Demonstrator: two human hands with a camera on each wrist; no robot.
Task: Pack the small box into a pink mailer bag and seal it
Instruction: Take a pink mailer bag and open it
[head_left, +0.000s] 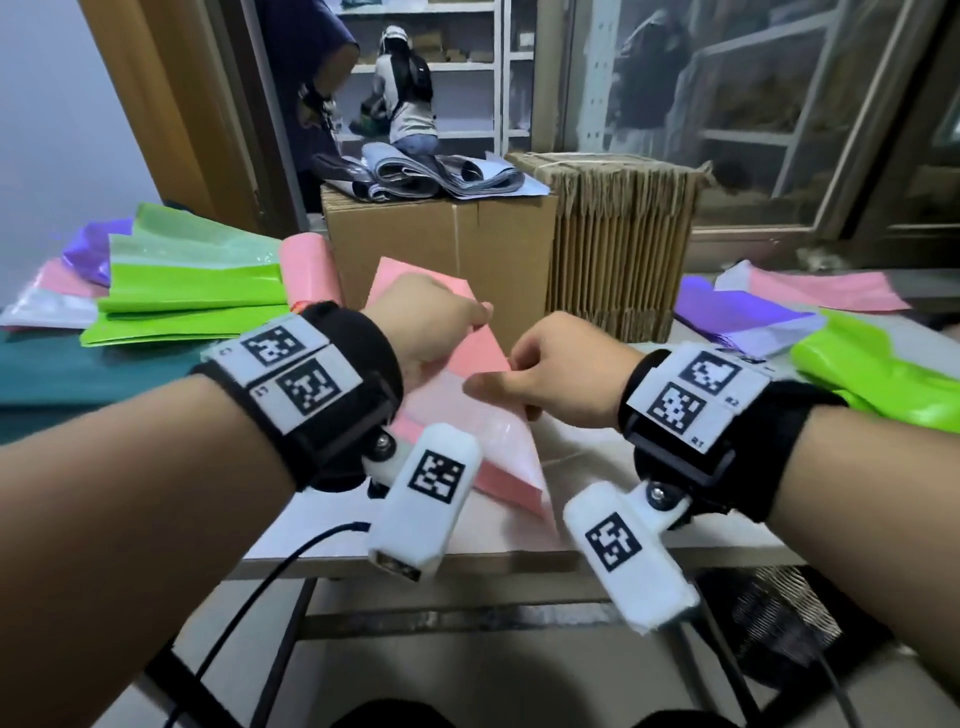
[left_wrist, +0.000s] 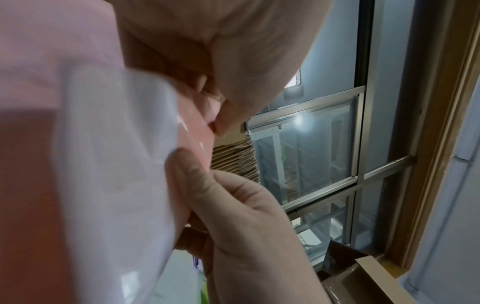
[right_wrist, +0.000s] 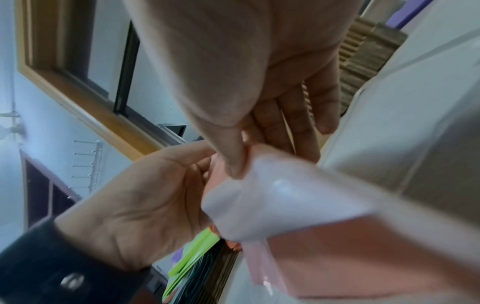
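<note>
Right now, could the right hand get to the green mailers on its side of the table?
Probably not yet. The path looks free, since the green mailers lie just beside the right hand with nothing between, but that hand is pinching the pink mailer bag along with the left hand.

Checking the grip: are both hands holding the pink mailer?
Yes: the left hand and right hand both pinch the pink mailer.

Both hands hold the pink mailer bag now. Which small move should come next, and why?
Probably pull the mouth of the pink mailer bag open: the left hand and right hand pinch its edge close together, the bag looks flat, and no small box is visible.
</note>
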